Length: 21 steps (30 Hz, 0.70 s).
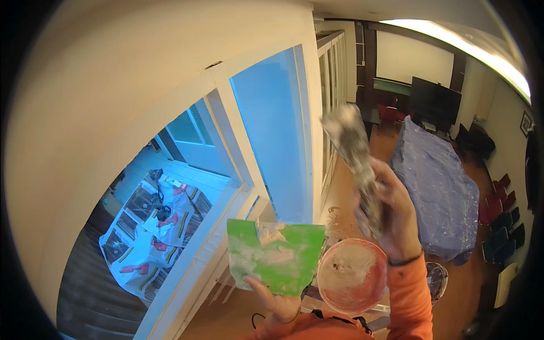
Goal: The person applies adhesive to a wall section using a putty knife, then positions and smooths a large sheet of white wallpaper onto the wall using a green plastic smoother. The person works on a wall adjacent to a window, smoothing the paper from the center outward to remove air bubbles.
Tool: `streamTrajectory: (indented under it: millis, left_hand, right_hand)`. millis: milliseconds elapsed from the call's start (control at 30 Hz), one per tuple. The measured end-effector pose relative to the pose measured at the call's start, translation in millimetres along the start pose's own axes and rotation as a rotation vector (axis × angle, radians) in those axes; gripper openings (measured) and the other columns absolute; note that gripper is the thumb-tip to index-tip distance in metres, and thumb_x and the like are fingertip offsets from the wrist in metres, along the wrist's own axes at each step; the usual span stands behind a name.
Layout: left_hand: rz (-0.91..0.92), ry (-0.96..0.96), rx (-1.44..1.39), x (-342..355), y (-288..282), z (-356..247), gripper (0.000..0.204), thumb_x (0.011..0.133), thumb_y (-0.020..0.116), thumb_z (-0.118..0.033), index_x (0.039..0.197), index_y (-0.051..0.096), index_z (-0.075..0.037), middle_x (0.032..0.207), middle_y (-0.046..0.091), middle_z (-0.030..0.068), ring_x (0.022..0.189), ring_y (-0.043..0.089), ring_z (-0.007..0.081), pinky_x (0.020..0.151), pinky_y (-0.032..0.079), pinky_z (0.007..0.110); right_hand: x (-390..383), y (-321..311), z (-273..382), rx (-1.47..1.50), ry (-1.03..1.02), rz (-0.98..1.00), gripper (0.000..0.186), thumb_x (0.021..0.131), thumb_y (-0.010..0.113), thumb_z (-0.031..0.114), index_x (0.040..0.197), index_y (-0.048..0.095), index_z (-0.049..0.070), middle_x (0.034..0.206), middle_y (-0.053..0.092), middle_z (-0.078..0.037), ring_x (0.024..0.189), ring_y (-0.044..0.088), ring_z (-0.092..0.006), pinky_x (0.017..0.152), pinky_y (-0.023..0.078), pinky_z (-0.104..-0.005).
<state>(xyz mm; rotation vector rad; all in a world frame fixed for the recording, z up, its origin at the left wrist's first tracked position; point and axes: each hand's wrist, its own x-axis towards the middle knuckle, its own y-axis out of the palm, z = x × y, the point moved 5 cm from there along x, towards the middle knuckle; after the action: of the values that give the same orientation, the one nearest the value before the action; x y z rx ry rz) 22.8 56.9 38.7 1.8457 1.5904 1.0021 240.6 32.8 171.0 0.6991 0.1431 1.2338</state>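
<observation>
Cream-coloured wall surface (141, 56) occupies the upper left of the view and adjoins a white-framed window (241, 136) with blue-lit panes. Beyond it, a room with a reddish-brown floor (226, 311) extends to a white rectangular projection screen (413, 59) and a black flat-panel display (435, 101). Bluish-purple plastic sheeting (436, 181) covers a long, raised form on the right side of the room. Red chairs (498, 204) and dark chairs (503, 241) line the far right.

The left hand (277, 306) supports a flat green board (300, 249) smeared with whitish paste, at the lower centre, in front of the window's lower part. Its thumb lies along the board's lower left face; the other fingers are mostly hidden by the board, so their exact placement cannot be told.

The right hand (396, 212) holds a paste-coated scraper (354, 144) above and to the right of the board, well clear of it. The fingers are closed around the handle; the flat blade end points upward and slightly left. Motion blur obscures fine detail. A dark band (405, 262) encircles the wrist above an orange sleeve (408, 297).

A round red bucket (381, 289) containing pale paste (348, 266) is positioned below the hands, between the board and the right forearm. Contact between board and bucket cannot be determined.
</observation>
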Motion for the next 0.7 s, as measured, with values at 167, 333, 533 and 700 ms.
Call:
streamTrajectory:
  millis: [167,333,533,700]
  left_hand:
    - [-0.192,0.080,0.011,-6,-30,16,0.074,0.107,0.033,-0.055,0.158,0.024,-0.002,0.159,0.034,0.0143,0.145,0.038,0.0278,0.118,0.037,0.044]
    - [-0.271,0.073,0.151,-19,-48,51,0.072,0.108,0.039,-0.051,0.159,0.022,-0.002,0.159,0.033,0.0162,0.145,0.038,0.0273,0.118,0.036,0.043]
    - [-0.297,0.035,-0.043,-20,-70,68,0.072,0.108,0.039,-0.051,0.159,0.023,-0.002,0.159,0.034,0.0160,0.144,0.038,0.0276,0.118,0.036,0.044]
    - [-0.298,0.004,-0.138,-13,-83,77,0.072,0.108,0.039,-0.051,0.159,0.023,-0.003,0.159,0.034,0.0159,0.144,0.039,0.0278,0.118,0.036,0.044]
  right_hand:
    - [106,54,-15,-0.025,-0.073,0.170,0.051,0.098,0.056,0.013,0.146,0.045,0.004,0.098,0.066,-0.015,0.073,0.064,-0.0180,0.056,0.053,-0.0305]
    - [192,87,-43,-0.093,-0.204,0.251,0.053,0.099,0.059,0.013,0.149,0.044,0.004,0.097,0.066,-0.012,0.077,0.063,-0.0154,0.059,0.055,-0.0302]
    - [241,104,-68,-0.381,-0.444,0.247,0.049,0.099,0.061,0.013,0.146,0.052,0.004,0.090,0.062,-0.007,0.073,0.057,-0.0103,0.059,0.051,-0.0270]
    - [240,115,-64,-0.716,-0.771,0.171,0.044,0.098,0.060,0.009,0.141,0.058,0.003,0.097,0.064,-0.007,0.080,0.058,-0.0140,0.072,0.051,-0.0297]
